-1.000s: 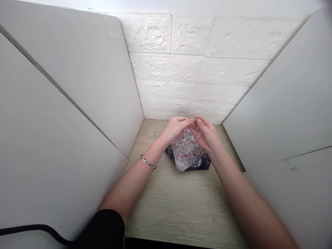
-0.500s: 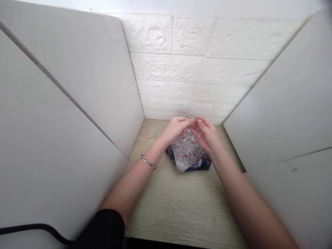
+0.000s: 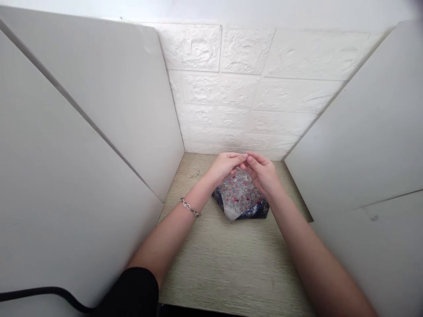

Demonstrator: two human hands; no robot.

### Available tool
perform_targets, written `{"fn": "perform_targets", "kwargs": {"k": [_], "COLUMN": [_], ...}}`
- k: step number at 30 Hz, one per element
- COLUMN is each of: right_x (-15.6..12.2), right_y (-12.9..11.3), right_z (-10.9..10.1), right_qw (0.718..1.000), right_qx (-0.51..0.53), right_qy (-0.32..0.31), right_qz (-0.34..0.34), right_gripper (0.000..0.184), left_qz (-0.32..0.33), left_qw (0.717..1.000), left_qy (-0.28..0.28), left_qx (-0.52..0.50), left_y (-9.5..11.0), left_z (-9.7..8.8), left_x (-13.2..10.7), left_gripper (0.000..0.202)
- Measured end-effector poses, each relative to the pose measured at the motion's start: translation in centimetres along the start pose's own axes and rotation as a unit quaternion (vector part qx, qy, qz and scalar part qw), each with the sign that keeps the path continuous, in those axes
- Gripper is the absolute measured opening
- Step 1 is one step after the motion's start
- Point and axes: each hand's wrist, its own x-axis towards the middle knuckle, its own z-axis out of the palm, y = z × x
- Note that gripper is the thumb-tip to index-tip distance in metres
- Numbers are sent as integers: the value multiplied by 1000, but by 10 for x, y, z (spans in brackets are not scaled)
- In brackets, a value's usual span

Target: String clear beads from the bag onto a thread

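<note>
My left hand and my right hand meet fingertip to fingertip above a pile of small clear, pink and red beads. Both hands are closed in a pinch. Whatever sits between the fingertips is too small to make out. Beneath the beads is a blue-and-white patterned wrapper with folded edges, lying on the wooden tabletop. The far part of the pile is hidden behind my hands.
A short strand of pale beads lies on the tabletop, left of the pile. White panels rise on both sides, and a white brick-patterned wall closes the back. A black cable runs at lower left.
My right fingertips have come in against my left fingertips, closing the small gap between them. The beads and wrapper have stayed in place.
</note>
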Motion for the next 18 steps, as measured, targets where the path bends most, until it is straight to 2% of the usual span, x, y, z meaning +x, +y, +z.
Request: {"fn": "perform_targets", "kwargs": {"k": [8,14,18], "right_x": [0,-4,-7], "right_y": [-9,-19,-19], "right_z": [-5,-6,-1], "right_qw": [989,938,917], "right_qx": [-145,-317,-344], "right_qy": [-3,13,34], "right_qz": [-25,-138,-197], "right_gripper": [24,18,15], "left_qz": [-45,-64,-71], "left_qw": [998,995,993], "left_qy": [-22,-37,-46], "left_qx": [-40,-61,-79], "left_y": [-3,-5,-6], "left_z": [-5,-6,-8], "left_x": [1,0,2], "left_gripper": [22,22,23]}}
